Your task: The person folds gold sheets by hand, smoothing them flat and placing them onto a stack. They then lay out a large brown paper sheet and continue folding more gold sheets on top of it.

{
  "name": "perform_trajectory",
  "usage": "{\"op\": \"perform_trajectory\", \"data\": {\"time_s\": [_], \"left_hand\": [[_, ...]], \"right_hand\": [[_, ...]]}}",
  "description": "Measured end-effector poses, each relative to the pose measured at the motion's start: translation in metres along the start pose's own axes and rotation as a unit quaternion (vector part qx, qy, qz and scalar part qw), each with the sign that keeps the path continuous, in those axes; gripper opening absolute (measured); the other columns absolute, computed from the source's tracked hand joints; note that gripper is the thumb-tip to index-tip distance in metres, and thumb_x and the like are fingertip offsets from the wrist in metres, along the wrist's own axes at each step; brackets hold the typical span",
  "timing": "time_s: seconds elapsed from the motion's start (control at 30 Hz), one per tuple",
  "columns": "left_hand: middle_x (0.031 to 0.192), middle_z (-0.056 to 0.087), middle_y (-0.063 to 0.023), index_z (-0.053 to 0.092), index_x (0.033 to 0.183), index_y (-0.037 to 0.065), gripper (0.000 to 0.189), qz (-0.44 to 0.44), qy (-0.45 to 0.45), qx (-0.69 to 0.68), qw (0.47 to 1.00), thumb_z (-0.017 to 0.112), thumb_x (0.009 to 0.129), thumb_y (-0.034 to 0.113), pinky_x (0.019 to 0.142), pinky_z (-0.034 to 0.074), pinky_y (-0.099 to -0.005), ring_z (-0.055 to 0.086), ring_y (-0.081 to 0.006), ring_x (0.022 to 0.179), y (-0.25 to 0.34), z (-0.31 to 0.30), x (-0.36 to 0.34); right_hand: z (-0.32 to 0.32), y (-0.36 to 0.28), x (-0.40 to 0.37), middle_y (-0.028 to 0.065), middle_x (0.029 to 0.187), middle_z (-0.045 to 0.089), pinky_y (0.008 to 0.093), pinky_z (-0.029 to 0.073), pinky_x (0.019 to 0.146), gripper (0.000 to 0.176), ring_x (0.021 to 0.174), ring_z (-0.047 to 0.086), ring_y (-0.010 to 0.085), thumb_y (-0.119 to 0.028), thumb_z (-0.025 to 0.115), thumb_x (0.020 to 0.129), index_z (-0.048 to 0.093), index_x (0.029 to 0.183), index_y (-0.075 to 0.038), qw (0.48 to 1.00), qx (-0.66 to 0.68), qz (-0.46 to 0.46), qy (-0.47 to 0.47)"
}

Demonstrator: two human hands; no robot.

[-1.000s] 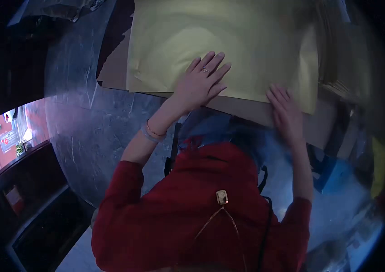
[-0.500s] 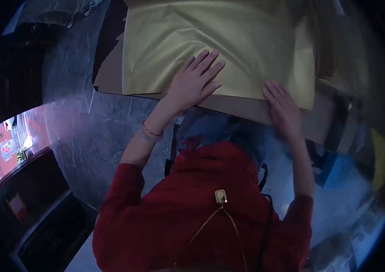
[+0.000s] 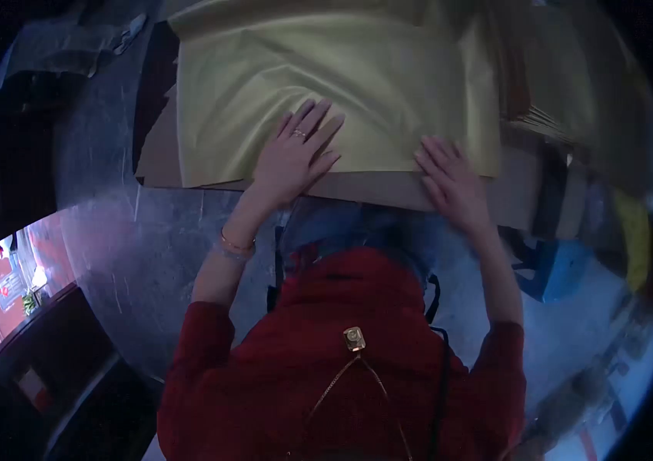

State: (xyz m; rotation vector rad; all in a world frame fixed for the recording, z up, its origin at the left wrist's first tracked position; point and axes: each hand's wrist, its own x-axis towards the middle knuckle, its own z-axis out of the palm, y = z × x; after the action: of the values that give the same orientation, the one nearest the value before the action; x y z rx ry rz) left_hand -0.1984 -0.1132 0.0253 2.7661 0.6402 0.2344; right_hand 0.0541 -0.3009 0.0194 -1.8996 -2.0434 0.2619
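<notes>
A yellowish sheet [image 3: 372, 100] with curved wrinkles lies over brown cardboard [image 3: 372, 190], whose near edge shows below it. My left hand [image 3: 292, 157] rests on the sheet near its front edge, fingers spread, with a ring on one finger. Over the right part of that edge lies my right hand [image 3: 453, 184], fingertips on the sheet and palm above the cardboard. Its fingers are stretched out and hold nothing.
Stacked brown layers [image 3: 534, 119] stand at the right of the sheet. A blue object [image 3: 561, 269] is below them, with a yellow item [image 3: 634, 238] farther right. Dark furniture [image 3: 49, 346] is at the lower left.
The view has shifted, so the sheet appears farther left. My right hand has moved inward, nearer my left hand, and the sheet's front edge looks straighter.
</notes>
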Motion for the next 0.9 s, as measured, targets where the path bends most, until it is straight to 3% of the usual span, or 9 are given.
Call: {"op": "perform_trajectory", "data": {"time_s": [0.27, 0.33, 0.37, 0.47, 0.6, 0.77, 0.9], "left_hand": [[0.15, 0.029, -0.0075, 0.04, 0.141, 0.018, 0.056, -0.023, -0.038, 0.003, 0.999, 0.053, 0.09, 0.036, 0.111, 0.023, -0.0465, 0.026, -0.0284, 0.139, 0.002, -0.006, -0.001], [0.15, 0.029, -0.0076, 0.04, 0.141, 0.018, 0.056, -0.018, -0.034, 0.0, 0.999, 0.053, 0.09, 0.036, 0.111, 0.023, -0.0465, 0.026, -0.0283, 0.139, 0.0, -0.005, 0.0], [0.15, 0.029, -0.0076, 0.04, 0.141, 0.018, 0.056, -0.017, -0.034, -0.002, 0.999, 0.053, 0.09, 0.036, 0.111, 0.023, -0.0465, 0.025, -0.0283, 0.139, 0.004, -0.007, 0.002], [0.149, 0.03, -0.0086, 0.041, 0.14, 0.018, 0.055, -0.022, -0.032, -0.012, 0.999, 0.053, 0.09, 0.037, 0.111, 0.024, -0.0462, 0.026, -0.0288, 0.139, 0.005, -0.005, 0.002], [0.149, 0.032, -0.0093, 0.042, 0.139, 0.017, 0.055, -0.017, -0.017, 0.0, 1.0, 0.053, 0.09, 0.039, 0.111, 0.024, -0.0445, 0.028, -0.0296, 0.137, 0.002, -0.001, 0.001], [0.148, 0.032, -0.0103, 0.041, 0.139, 0.016, 0.054, -0.013, -0.025, -0.019, 0.999, 0.054, 0.09, 0.034, 0.11, 0.026, -0.0466, 0.029, -0.0315, 0.136, 0.002, -0.006, 0.001], [0.147, 0.034, -0.0103, 0.044, 0.137, 0.015, 0.054, -0.011, 0.002, -0.027, 1.0, 0.054, 0.089, 0.037, 0.11, 0.027, -0.045, 0.028, -0.0288, 0.137, -0.002, 0.003, -0.001]], "right_hand": [[0.003, -0.016, 0.002, 0.0077, 0.135, 0.05, 0.0431, 0.033, 0.106, 0.039, 0.126, 0.045, 0.0247, -0.022, 0.058, 0.089, 0.054, 0.125, -0.008, 0.998, -0.041, 0.032, 0.034], [0.006, -0.024, 0.013, 0.0103, 0.131, 0.053, 0.0415, 0.037, 0.104, 0.038, 0.121, 0.05, 0.0246, -0.022, 0.059, 0.088, 0.055, 0.122, -0.006, 0.989, 0.059, 0.055, 0.124], [-0.002, -0.03, 0.022, 0.0121, 0.129, 0.054, 0.0401, 0.04, 0.101, 0.038, 0.117, 0.054, 0.0254, -0.021, 0.06, 0.086, 0.056, 0.12, -0.004, 0.986, 0.054, 0.024, 0.154], [-0.001, -0.06, 0.064, 0.0137, 0.128, 0.055, 0.0415, 0.042, 0.099, 0.033, 0.118, 0.053, 0.0283, -0.012, 0.06, 0.087, 0.057, 0.119, -0.003, 0.98, 0.107, 0.033, 0.166], [0.019, -0.053, 0.105, 0.013, 0.133, 0.05, 0.0435, 0.033, 0.106, 0.037, 0.126, 0.044, 0.0272, -0.013, 0.051, 0.09, 0.05, 0.126, -0.004, 0.984, 0.109, 0.022, 0.138], [0.035, -0.035, 0.118, 0.0127, 0.137, 0.046, 0.0462, 0.031, 0.107, 0.039, 0.129, 0.041, 0.0278, -0.015, 0.049, 0.092, 0.046, 0.13, -0.005, 0.991, 0.026, -0.004, 0.129], [0.039, -0.034, 0.116, 0.0113, 0.144, 0.038, 0.0457, 0.029, 0.109, 0.042, 0.133, 0.035, 0.0273, -0.021, 0.049, 0.094, 0.045, 0.133, -0.006, 0.998, -0.007, 0.005, 0.066]]}}
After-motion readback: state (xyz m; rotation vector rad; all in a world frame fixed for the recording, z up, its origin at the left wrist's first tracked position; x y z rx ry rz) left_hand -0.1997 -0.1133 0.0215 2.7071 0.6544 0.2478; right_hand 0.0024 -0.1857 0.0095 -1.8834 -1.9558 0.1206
